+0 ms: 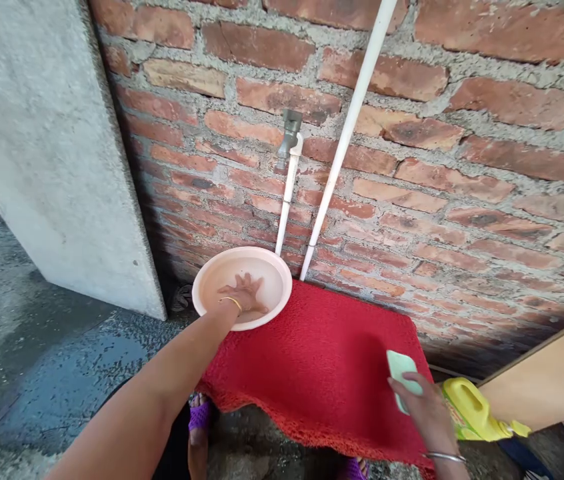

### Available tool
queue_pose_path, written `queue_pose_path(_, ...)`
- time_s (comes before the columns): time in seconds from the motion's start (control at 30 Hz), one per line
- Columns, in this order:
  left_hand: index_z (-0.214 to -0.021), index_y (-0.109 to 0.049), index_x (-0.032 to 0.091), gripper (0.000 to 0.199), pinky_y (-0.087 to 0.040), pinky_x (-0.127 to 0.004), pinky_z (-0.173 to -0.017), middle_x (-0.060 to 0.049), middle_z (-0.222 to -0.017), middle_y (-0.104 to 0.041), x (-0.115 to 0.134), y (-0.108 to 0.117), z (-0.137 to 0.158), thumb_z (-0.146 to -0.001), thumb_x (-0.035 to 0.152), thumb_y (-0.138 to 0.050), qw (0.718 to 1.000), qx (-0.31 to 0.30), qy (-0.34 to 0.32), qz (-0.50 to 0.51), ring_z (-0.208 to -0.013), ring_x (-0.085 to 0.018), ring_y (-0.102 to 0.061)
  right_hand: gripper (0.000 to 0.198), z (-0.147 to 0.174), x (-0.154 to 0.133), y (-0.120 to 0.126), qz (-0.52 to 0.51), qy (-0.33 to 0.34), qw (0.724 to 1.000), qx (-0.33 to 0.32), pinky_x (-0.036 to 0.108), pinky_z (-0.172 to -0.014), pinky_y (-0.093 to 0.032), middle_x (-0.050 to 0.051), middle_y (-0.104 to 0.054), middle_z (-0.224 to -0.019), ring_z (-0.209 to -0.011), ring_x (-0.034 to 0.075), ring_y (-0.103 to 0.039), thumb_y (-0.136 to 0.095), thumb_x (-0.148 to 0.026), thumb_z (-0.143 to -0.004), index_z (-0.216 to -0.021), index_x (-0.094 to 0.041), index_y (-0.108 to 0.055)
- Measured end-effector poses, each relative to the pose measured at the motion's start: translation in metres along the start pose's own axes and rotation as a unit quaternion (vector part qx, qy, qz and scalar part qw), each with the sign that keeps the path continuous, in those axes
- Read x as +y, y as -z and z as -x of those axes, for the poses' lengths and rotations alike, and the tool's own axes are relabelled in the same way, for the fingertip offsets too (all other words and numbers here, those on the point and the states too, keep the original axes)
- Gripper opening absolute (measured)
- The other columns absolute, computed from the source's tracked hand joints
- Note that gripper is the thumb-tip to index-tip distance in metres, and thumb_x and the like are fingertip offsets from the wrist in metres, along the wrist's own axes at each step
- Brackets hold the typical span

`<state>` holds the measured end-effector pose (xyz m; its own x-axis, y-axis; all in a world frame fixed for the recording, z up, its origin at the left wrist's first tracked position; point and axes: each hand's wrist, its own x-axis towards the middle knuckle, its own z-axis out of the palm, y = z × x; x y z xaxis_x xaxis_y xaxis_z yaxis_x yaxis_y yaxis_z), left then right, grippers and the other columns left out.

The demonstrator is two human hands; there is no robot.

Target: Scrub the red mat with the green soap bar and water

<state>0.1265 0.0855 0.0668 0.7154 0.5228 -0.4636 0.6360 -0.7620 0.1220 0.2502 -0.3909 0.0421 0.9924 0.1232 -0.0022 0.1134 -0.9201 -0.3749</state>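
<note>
My left hand [245, 293] is lowered into a pale pink basin [201, 297], its fingers spread in what looks like shallow water. A thin yellow bangle circles that wrist. The basin stands at the far left corner of a red cloth-covered surface [335, 360]. Over the right end of the red cloth, my right hand [429, 410] grips a flat, pale green block [401, 364] with rounded corners. Whether this is soap or a brush I cannot tell. The fingers hide part of it. A silver bangle is on the right wrist.
Behind the basin, a tap [290, 137] and white pipes [345, 143] run along a brick wall [462, 207]. A grey slab [62, 153] leans at left above wet floor [72, 373]. At right are a yellow jug [469, 407] and a tan board [552, 377].
</note>
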Motion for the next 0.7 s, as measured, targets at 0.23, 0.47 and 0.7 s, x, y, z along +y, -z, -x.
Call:
queue_pose_path(0.23,-0.159,-0.016,0.044,0.113,-0.025,-0.088,-0.093,-0.009,-0.171,0.005,-0.006,-0.006,-0.012,-0.063,0.08,-0.064,1.0,-0.007,-0.006,0.009,-0.15,-0.052,0.009,0.024,0.034,-0.197,-0.058,-0.036,0.108,0.986,-0.121,0.026,-0.071,-0.046,0.002,-0.063,-0.104,-0.084,0.016,-0.064,-0.067,-0.044,-0.078,-0.098,-0.031,-0.07)
queue_pose_path(0.47,-0.158,-0.025,0.04,0.104,-0.024,-0.087,-0.094,-0.014,-0.169,-0.014,-0.01,-0.01,-0.013,-0.068,0.075,-0.064,1.0,0.002,-0.013,0.01,-0.148,-0.056,0.001,0.028,0.051,-0.237,-0.096,-0.019,0.178,0.975,-0.135,0.025,-0.072,-0.042,-0.001,-0.06,-0.107,-0.087,0.015,-0.062,-0.076,-0.039,-0.072,-0.099,-0.031,-0.07)
queue_pose_path(0.7,-0.159,-0.016,0.042,0.096,-0.033,-0.076,-0.097,-0.008,-0.169,-0.017,-0.013,-0.02,-0.023,-0.079,0.063,-0.064,0.998,0.055,0.008,-0.013,-0.15,-0.049,-0.002,0.025,0.018,-0.147,-0.058,0.003,0.076,0.993,-0.094,0.023,-0.073,-0.042,-0.002,-0.06,-0.109,-0.086,0.012,-0.063,-0.071,-0.042,-0.077,-0.099,-0.03,-0.07)
